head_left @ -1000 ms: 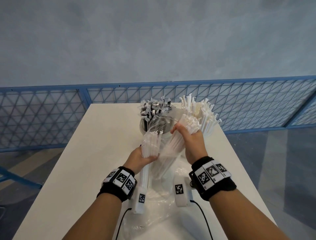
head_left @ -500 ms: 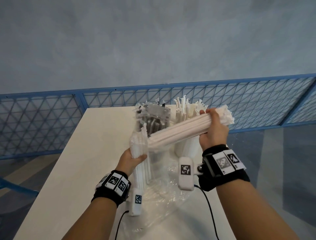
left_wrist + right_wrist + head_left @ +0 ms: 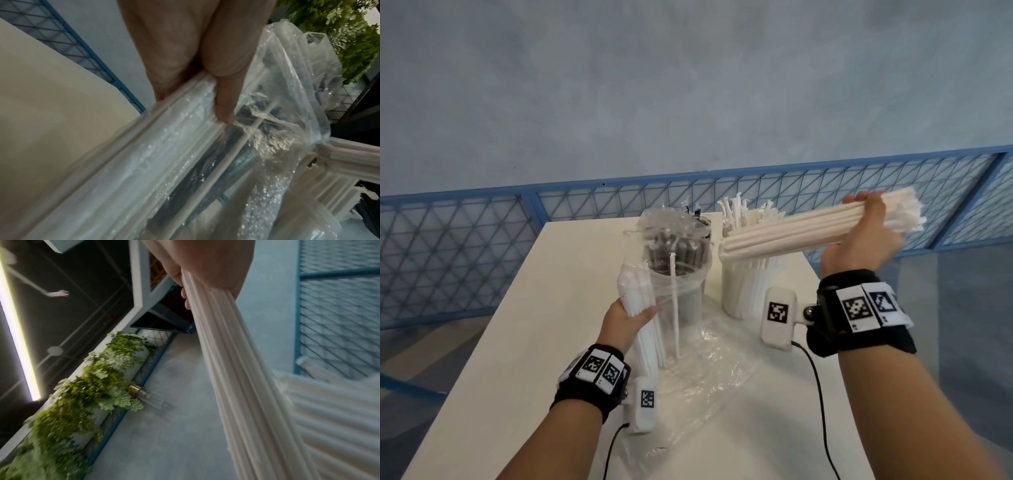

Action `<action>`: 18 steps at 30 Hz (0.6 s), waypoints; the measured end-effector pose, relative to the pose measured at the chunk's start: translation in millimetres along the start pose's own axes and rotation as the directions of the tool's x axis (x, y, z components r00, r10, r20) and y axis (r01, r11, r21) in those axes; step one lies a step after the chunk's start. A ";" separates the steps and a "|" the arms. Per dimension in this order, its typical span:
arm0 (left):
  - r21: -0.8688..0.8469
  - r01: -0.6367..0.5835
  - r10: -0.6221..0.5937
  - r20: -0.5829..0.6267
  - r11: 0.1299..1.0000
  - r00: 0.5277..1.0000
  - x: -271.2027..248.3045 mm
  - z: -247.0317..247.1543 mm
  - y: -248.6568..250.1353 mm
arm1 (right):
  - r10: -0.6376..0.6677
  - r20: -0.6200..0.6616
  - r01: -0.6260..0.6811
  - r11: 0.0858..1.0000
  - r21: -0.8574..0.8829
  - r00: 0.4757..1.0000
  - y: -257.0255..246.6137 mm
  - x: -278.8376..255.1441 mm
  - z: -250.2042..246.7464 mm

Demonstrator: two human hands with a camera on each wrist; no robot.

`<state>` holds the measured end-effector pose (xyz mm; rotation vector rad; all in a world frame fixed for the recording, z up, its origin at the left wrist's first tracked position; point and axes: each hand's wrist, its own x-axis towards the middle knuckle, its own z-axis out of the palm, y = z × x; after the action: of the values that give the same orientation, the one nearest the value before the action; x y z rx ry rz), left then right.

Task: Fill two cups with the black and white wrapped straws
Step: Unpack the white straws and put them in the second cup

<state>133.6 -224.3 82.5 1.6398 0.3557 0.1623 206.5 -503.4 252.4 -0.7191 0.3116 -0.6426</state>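
Since the earlier frames the right hand (image 3: 866, 236) has pulled a thick bundle of white straws (image 3: 791, 233) out of the bag (image 3: 688, 349) and swung it up to the right of centre, where it now lies nearly level above the white cup (image 3: 753, 284). Its fingers are wrapped round the bundle near the far end, probably so the free end can be tipped down into that cup, which already stands packed with white straws. At lower left of centre the left hand (image 3: 626, 318) grips the remaining white straws (image 3: 640, 308) through the clear plastic, fingers and thumb curled round them; the left wrist view shows the thumb pressed on the film. That hold seems meant to keep the bag upright and steady while the other hand draws from it. One loose straw (image 3: 674, 305) stands inside the bag, leaning against the black cup (image 3: 678, 253), which sits behind the plastic, full of dark wrapped straws. Both cups stand side by side near the far end of the pale bench (image 3: 517, 342), the crumpled bag spread toward the viewer. Behind runs a blue mesh fence (image 3: 465, 246) below a grey-blue wall (image 3: 688, 85); the wrist views show green foliage and a strip light overhead.
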 end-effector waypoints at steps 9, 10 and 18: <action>-0.134 -0.049 0.062 0.092 0.990 0.994 -7.0 24.4 25.4 | -0.138 0.457 0.269 0.934 -0.234 0.878 19.3 -25.3 15.7; -0.132 -0.051 0.064 0.097 0.990 0.993 -7.3 27.3 28.0 | -0.118 0.478 0.276 0.922 -0.273 0.870 26.2 -25.7 15.5; -0.034 -0.037 0.041 0.109 0.999 0.993 -14.3 34.2 21.6 | 0.090 0.562 0.312 0.756 -0.576 0.822 83.2 -13.3 0.4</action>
<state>133.7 -262.7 101.9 1.6178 0.2364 0.1063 232.7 -447.0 195.6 -1.5827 -0.0850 -0.3962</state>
